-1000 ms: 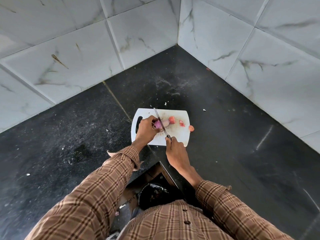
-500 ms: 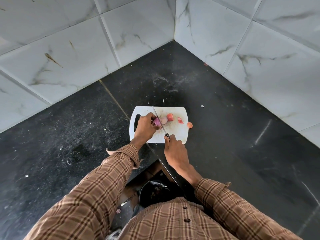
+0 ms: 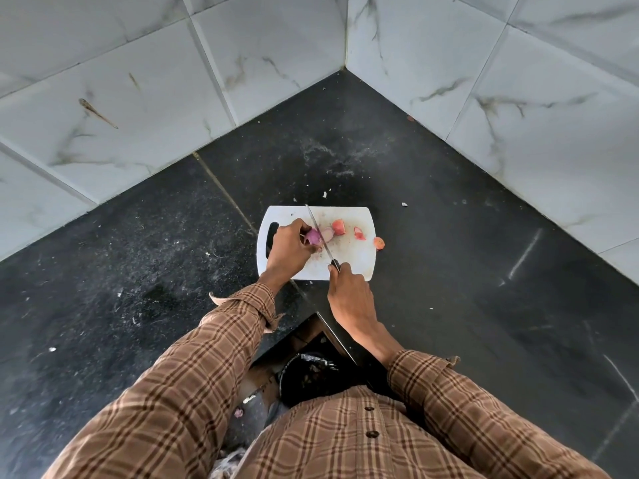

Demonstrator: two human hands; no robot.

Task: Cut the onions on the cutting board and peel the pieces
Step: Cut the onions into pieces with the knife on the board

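Brown plaid button-front shirt (image 3: pixel 345 440), dark round buttons, long sleeves with loose, unfastened cuffs.

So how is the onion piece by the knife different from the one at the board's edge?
The purple onion piece is pinned by the left hand against the knife; the orange piece lies alone. The purple one sits well on the cutting board; the orange one hangs at its rim. Both are small.

Head-worn camera looks steeply down at a corner countertop (image 3: pixel 449 271), hands near centre.
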